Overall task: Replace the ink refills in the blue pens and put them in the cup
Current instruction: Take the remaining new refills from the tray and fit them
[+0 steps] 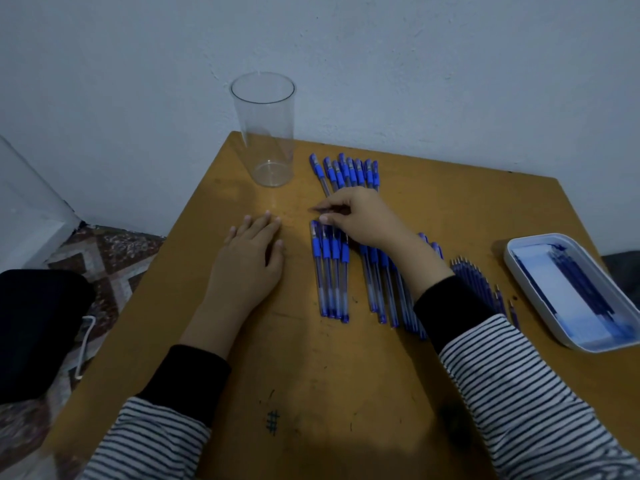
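Several blue pens lie in two rows on the wooden table [207, 306]: a far row [346, 173] with blue caps, and a near row [330, 271] running under my right arm. My right hand [360, 220] lies over the gap between the rows, fingers curled, pinching what looks like a pen near its tip; the thing itself is mostly hidden. Flat on the table to the left rests my left hand [252, 254], fingers straight and holding nothing. An empty clear plastic cup [265, 133] stands upright at the far left corner. Loose ink refills [474, 282] lie right of my right forearm.
A white tray [519, 268] holding more dark blue refills and paper sits at the table's right edge. The table's left edge drops to a patterned floor, with a dark object [38, 327] beside it. A wall stands close behind the table.
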